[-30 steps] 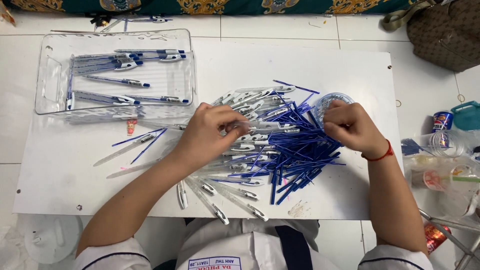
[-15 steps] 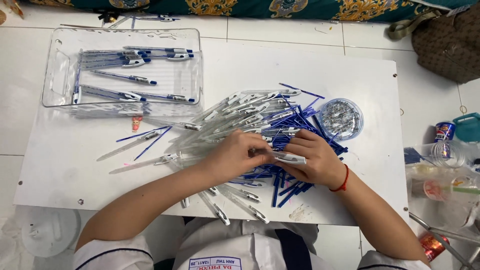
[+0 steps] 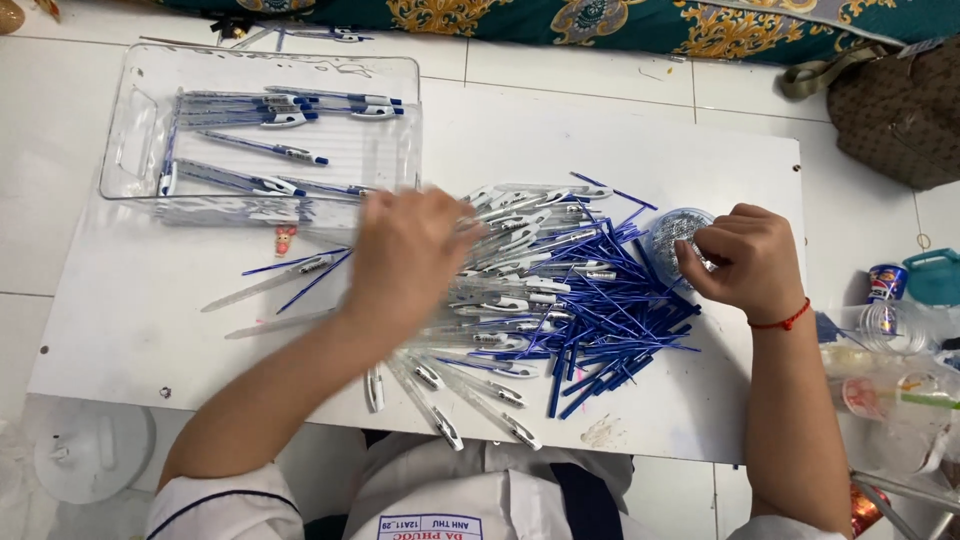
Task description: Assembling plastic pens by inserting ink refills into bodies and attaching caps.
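Observation:
My left hand [image 3: 410, 255] is blurred in motion over the left end of a heap of clear pen barrels [image 3: 525, 245], just below the clear plastic tray [image 3: 128, 150]. A pale blurred pen sticks out of its closed fingers toward the tray. My right hand [image 3: 745, 262] has its fingers pinched together at the edge of a small round dish of tiny metal parts [image 3: 670, 232]; what they pinch is hidden. Between my hands lies a pile of thin blue refills [image 3: 610, 315]. Assembled blue-and-clear pens [image 3: 270, 120] lie in the tray.
Everything sits on a white board [image 3: 650, 130] on a tiled floor. A few loose pens [image 3: 470, 400] lie near its front edge. Plastic cups [image 3: 890, 330] and a teal container [image 3: 935, 275] stand at the right, a brown bag [image 3: 900, 110] at the back right, and a round lid [image 3: 90, 450] at the front left.
My left hand has swung from the middle of the pile up and left toward the tray. My right hand has moved from the pile to the small round dish.

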